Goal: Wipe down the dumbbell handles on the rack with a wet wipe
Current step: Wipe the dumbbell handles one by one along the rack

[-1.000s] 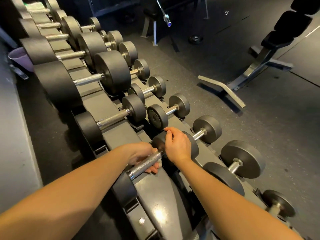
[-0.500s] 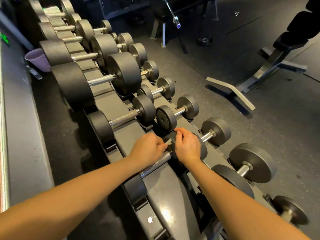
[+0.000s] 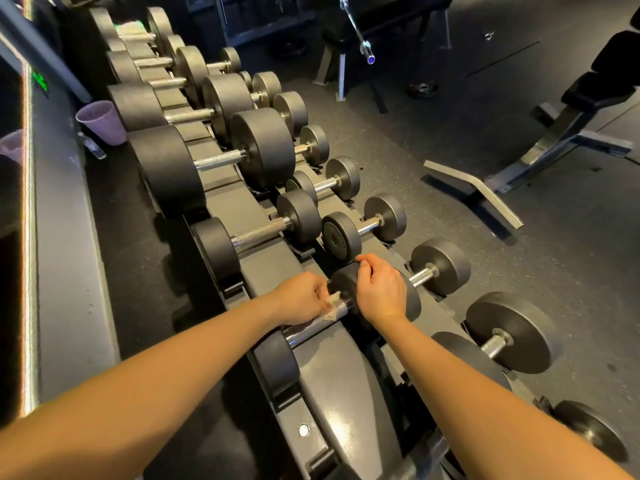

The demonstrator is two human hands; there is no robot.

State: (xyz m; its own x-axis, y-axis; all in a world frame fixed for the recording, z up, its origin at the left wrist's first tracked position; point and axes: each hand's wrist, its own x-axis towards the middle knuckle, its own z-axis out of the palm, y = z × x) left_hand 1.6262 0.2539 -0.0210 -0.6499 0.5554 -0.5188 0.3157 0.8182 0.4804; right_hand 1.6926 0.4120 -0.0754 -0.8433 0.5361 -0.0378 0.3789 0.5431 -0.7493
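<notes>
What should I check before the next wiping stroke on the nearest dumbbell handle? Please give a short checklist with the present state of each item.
1. White wet wipe lies between the left hand and the knurled chrome handle: ok.
2. Right hand grips the black round dumbbell head to steady it: ok.
3. Dumbbell sits in its place on the dark grey metal rack: ok.
4. Wipe is wet enough: cannot tell.
5. Handle part toward the person is uncovered and free to wipe: ok.
</notes>
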